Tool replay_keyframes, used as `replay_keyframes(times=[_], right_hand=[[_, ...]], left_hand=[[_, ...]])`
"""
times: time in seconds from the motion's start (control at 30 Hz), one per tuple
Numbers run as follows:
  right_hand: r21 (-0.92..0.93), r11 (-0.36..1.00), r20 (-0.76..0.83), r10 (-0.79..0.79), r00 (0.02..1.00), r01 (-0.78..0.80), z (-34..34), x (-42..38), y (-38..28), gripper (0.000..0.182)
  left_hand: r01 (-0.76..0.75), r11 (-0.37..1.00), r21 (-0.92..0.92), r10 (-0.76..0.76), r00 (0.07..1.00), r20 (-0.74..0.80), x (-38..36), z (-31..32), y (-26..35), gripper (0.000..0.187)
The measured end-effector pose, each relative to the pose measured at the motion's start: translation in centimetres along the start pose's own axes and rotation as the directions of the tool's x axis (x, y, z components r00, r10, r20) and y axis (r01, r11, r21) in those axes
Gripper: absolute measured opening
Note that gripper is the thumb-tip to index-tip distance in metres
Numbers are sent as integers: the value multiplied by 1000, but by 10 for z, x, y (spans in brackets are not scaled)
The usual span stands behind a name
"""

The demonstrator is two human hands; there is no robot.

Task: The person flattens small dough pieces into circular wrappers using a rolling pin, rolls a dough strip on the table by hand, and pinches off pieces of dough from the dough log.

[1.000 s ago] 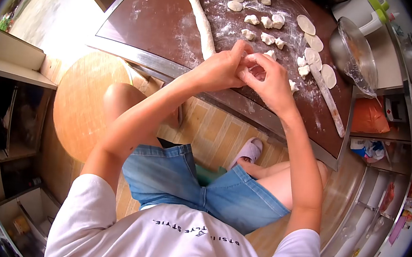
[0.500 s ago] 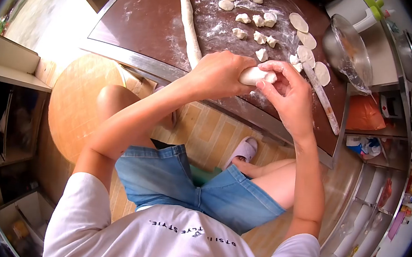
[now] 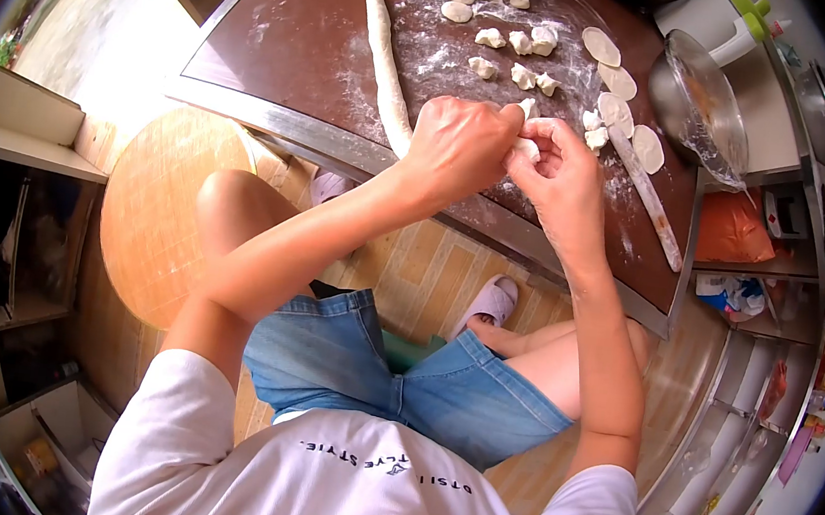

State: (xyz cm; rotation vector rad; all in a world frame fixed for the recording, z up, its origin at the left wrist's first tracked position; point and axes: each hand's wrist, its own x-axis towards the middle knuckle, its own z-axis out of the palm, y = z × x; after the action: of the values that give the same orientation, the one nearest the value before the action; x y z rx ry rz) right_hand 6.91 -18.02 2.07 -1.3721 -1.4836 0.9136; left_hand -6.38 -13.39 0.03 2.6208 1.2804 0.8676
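Observation:
My left hand (image 3: pixel 464 147) is wrapped round a piece of white dough (image 3: pixel 524 151), most of it hidden in the fist. The thumb and fingers of my right hand (image 3: pixel 561 168) pinch the dough's end, and both hands meet there, over the table's near edge. To the left lies a long dough rope (image 3: pixel 385 64), its lower end passing behind my left wrist. Beyond my hands sit several torn dough lumps (image 3: pixel 522 75). A floured rolling pin (image 3: pixel 645 197) lies to the right, near several flat round wrappers (image 3: pixel 614 110).
The brown table (image 3: pixel 294 44) is dusted with flour and has a metal edge. A metal bowl (image 3: pixel 686 95) stands at its right. More small rounds (image 3: pixel 456 11) lie at the back. A round wooden stool (image 3: pixel 155 220) is at my left, shelves (image 3: pixel 740 393) at my right.
My hands have drawn together, and the dough exposed between them is now mostly covered by my fingers. My left fist has turned and shifted slightly.

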Motion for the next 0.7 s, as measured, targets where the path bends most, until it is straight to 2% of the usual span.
replay_keyframes(times=[0.07,0.1,0.17,0.2,0.23,0.27,0.3,0.33,0.43,0.47,0.5,0.57,0.6,0.7], right_hand=[[60,997,-13,53,999,-52,2,0,7,19],[239,960,80,133,988,-148,1,-2,1,19],[534,764,303,227,926,-362,-3,-9,-34,20],[538,804,278,116,953,-255,2,-16,-63,22],[544,837,76,27,997,-64,-7,-9,-66,22],[278,954,-101,-89,991,114,-18,9,-48,23],[-49,970,-214,-243,946,238,-31,24,-28,23],[-411,902,-176,-224,958,135,-38,27,-20,24],[-695,634,-6,-477,879,339,-33,22,-8,28],[-512,777,8,-423,906,367,-26,17,-6,29],[-260,933,78,-236,969,249,-16,10,-15,27],[-151,969,169,-171,971,197,-2,8,-4,24],[-121,975,156,-167,973,187,-1,11,2,23],[-3,997,149,-82,985,83,-4,14,9,23]], left_hand=[[22,998,55,-25,998,63,2,4,-1,12],[3,1000,4,-3,998,67,3,8,-4,12],[-26,995,-96,33,997,74,2,17,-18,14],[74,984,-162,-35,973,230,2,22,-21,18],[135,972,-193,-86,967,240,1,15,-15,27],[161,947,-278,-89,963,255,3,7,-14,28],[203,907,-370,-108,959,261,3,-1,-13,30],[271,854,-445,-103,925,367,4,-8,-16,36],[265,709,-653,-30,937,348,-2,2,-29,49],[234,726,-646,-11,944,330,-5,10,-34,57],[227,681,-696,8,948,317,-8,13,-34,58],[195,582,-789,54,960,276,-9,14,-34,59],[189,579,-793,46,964,264,-10,11,-32,57],[299,733,-610,-14,904,427,-12,2,-32,47]])
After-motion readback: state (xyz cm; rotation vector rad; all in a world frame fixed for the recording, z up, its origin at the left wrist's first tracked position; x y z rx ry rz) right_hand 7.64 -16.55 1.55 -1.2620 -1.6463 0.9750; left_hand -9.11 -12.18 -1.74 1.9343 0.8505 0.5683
